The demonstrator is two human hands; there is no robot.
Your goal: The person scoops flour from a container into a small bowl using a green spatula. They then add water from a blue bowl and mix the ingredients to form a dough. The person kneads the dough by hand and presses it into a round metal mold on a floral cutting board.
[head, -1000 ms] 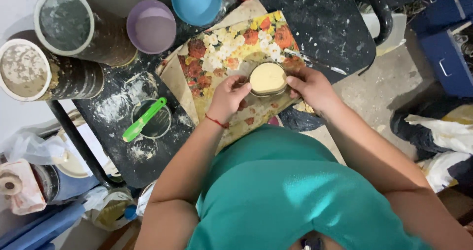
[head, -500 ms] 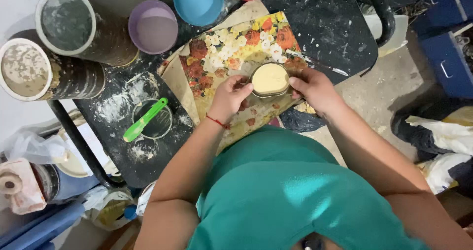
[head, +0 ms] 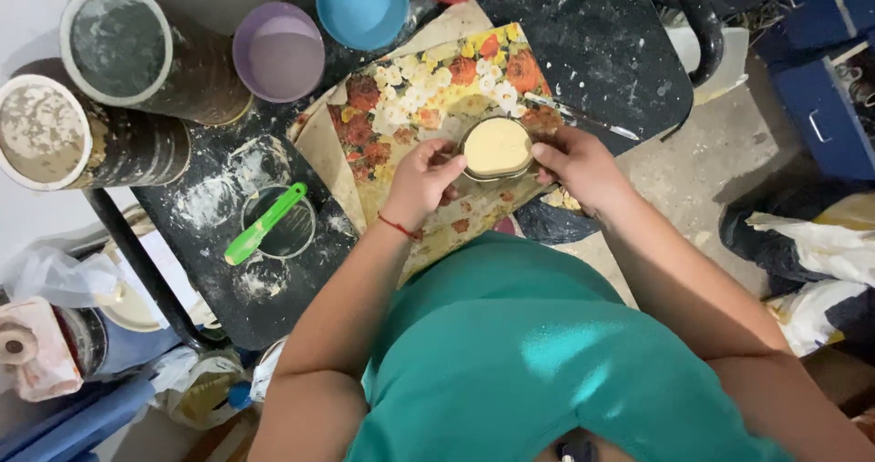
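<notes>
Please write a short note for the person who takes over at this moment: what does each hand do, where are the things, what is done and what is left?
Left hand: fingers on the left side of the small round mould.
Right hand: fingers on the mould's right side.
The mould is full of pale yellow dough and sits on the flowered cloth on the dark, floured table.
Nearby: green scraper lying across a glass; purple bowl and blue bowl, both apparently empty; two tall tins at the left.
Done: mould filled level.
Left: dough is not yet out of the mould.
</notes>
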